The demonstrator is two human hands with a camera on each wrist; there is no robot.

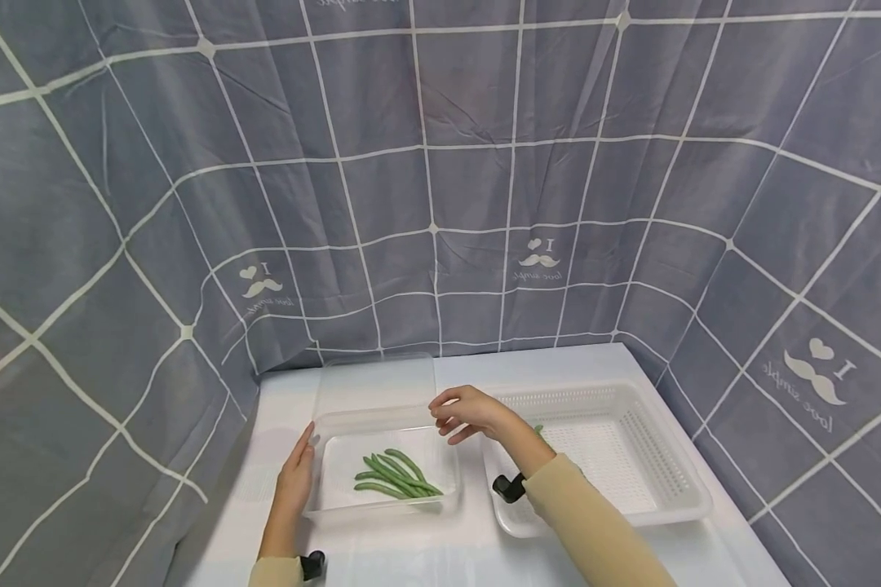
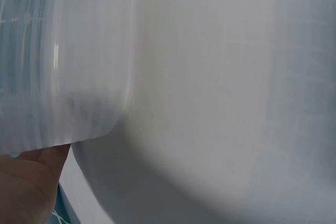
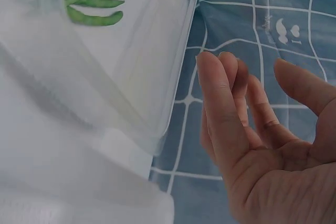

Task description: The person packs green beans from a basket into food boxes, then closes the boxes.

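Note:
Several green beans (image 1: 396, 474) lie in a bunch on the floor of a clear plastic container (image 1: 370, 511). Along the container's left wall rests my left hand (image 1: 294, 479), its fingers fairly straight against the outside. The left wrist view shows part of this hand (image 2: 31, 190) below the container's wall (image 2: 94, 82). Over the container's right rim hovers my right hand (image 1: 477, 414), fingers loosely bent and holding nothing. In the right wrist view the right thumb stands apart from the fingers (image 3: 218, 98). A white slotted basket (image 1: 668, 456) stands on the right, partly behind my right forearm.
A bit of green (image 1: 538, 429) shows in the basket beside my forearm, which hides most of it. A flat clear sheet, perhaps a lid (image 1: 374, 379), lies behind the container. Grey checked curtains (image 1: 470, 196) enclose the white table (image 1: 470, 562) at the back and sides.

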